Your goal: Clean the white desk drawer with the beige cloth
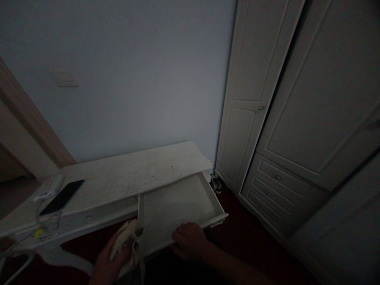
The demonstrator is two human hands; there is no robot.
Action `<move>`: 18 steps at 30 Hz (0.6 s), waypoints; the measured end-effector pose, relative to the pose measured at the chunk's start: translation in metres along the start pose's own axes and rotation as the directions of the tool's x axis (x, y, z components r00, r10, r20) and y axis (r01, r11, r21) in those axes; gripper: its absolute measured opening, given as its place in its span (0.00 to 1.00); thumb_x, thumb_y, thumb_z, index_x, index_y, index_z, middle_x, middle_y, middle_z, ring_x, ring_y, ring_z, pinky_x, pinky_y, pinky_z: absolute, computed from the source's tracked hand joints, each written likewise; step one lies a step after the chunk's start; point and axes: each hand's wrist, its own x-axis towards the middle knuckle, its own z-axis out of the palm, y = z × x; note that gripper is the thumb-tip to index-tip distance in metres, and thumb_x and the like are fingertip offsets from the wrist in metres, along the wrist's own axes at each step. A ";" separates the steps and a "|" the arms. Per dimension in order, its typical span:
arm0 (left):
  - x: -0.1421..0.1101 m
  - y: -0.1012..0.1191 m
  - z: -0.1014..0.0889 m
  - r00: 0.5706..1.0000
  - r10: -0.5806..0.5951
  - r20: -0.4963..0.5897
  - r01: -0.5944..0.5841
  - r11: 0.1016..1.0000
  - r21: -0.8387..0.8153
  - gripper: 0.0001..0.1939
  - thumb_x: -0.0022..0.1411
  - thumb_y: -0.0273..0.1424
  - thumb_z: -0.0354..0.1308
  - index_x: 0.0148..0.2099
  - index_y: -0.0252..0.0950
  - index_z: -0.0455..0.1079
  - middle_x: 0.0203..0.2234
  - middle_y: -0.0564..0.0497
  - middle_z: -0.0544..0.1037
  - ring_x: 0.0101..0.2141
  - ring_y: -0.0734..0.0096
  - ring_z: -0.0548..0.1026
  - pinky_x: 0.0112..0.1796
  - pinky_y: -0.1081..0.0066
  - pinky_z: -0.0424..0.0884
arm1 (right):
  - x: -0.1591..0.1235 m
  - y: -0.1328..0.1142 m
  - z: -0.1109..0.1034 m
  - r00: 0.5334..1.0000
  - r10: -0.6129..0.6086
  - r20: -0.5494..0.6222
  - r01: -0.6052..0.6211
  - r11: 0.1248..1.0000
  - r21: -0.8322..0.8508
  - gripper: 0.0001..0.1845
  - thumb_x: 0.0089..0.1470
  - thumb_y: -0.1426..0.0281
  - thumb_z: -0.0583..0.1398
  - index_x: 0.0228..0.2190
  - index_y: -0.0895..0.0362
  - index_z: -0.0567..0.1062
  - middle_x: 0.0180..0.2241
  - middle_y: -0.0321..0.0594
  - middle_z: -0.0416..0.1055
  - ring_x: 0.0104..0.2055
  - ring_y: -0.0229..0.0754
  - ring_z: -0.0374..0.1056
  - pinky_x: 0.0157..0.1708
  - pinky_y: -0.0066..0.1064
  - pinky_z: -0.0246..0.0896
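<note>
A white drawer (175, 206) stands pulled out of a white table (133, 170), and no object shows on its bottom. My right hand (190, 239) grips the drawer's front edge, fingers curled over the top. Bunched in my left hand (111, 257) is a pale, crumpled cloth (127, 241) with dark patches, right beside the drawer's left front corner. Whether the cloth touches the drawer I cannot tell.
A dark phone (62, 196) lies at the table's left end next to a white power strip (49, 187) with cables. To the right stands a white wardrobe (285, 118). Shoes (215, 184) sit on the dark red floor (234, 233) behind the drawer.
</note>
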 end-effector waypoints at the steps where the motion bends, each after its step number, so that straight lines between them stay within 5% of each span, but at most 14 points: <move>1: -0.001 0.009 -0.002 0.998 0.044 0.033 -0.046 0.998 0.048 0.34 0.43 0.54 0.67 0.51 0.45 0.78 0.50 0.50 0.83 0.52 0.43 0.79 0.54 0.55 0.74 | 0.000 0.000 -0.001 1.000 0.004 -0.001 -0.004 1.000 0.004 0.16 0.62 0.54 0.59 0.39 0.54 0.73 0.37 0.40 0.78 0.37 0.45 0.73 0.35 0.33 0.61; 7: 0.006 0.069 0.033 0.893 0.294 0.341 -0.411 0.842 0.350 0.29 0.54 0.50 0.62 0.57 0.50 0.76 0.58 0.50 0.78 0.59 0.48 0.73 0.60 0.55 0.65 | 0.000 -0.001 0.005 1.000 0.004 -0.026 -0.004 1.000 0.015 0.16 0.63 0.53 0.60 0.39 0.54 0.73 0.36 0.40 0.78 0.38 0.44 0.72 0.37 0.33 0.60; 12: 0.013 0.097 0.079 0.749 0.186 0.636 -0.537 0.733 0.418 0.22 0.57 0.44 0.59 0.51 0.45 0.79 0.47 0.43 0.83 0.49 0.46 0.79 0.52 0.56 0.68 | -0.018 0.025 0.001 0.993 -0.063 -0.104 0.069 0.996 0.059 0.18 0.66 0.53 0.58 0.42 0.55 0.74 0.37 0.43 0.77 0.41 0.46 0.71 0.44 0.37 0.61; 16: 0.021 0.115 0.100 0.585 0.104 0.804 -0.501 0.826 0.258 0.15 0.55 0.41 0.59 0.43 0.43 0.80 0.38 0.49 0.84 0.40 0.54 0.80 0.41 0.66 0.69 | -0.065 0.079 -0.012 0.953 0.151 -0.262 -0.136 0.988 0.075 0.38 0.59 0.43 0.62 0.59 0.56 0.69 0.57 0.56 0.71 0.59 0.59 0.65 0.58 0.50 0.57; 18: 0.024 0.122 0.114 0.573 0.095 0.814 -0.421 0.886 0.193 0.15 0.52 0.40 0.61 0.41 0.42 0.80 0.36 0.52 0.84 0.38 0.57 0.79 0.38 0.69 0.69 | -0.090 0.104 -0.017 0.880 0.342 -0.329 -0.325 0.940 0.108 0.49 0.53 0.41 0.65 0.65 0.56 0.63 0.65 0.58 0.62 0.65 0.64 0.58 0.63 0.54 0.52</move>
